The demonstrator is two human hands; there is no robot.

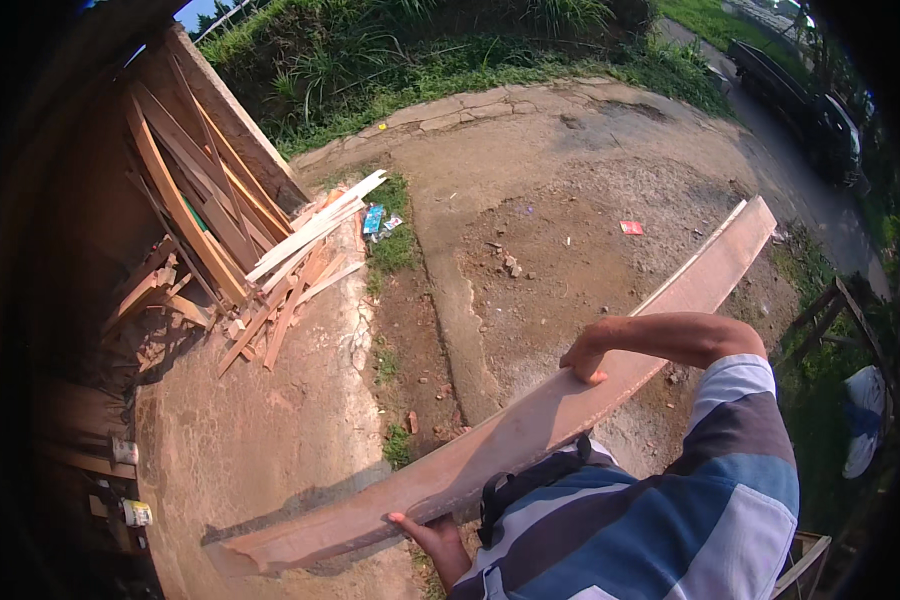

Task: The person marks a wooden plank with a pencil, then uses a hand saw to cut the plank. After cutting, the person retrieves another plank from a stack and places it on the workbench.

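Note:
A long, wide wooden plank (490, 455) slants across in front of my body, from the lower left up to the upper right. Along its far edge near the right end runs a thin paler strip (695, 257), which may be a second board lying against it. My right hand (588, 355) is closed over the far edge, right of the middle, with the thumb on the plank's face. At the near edge my left hand (438, 540) grips with the thumb over the top; the fingers are hidden underneath.
Planks and offcuts (195, 205) lean against a wall at the left, with pale strips (315, 230) on the ground beside them. Two small cans (137, 513) sit at the lower left. A dark truck (795, 105) stands on the road at the upper right.

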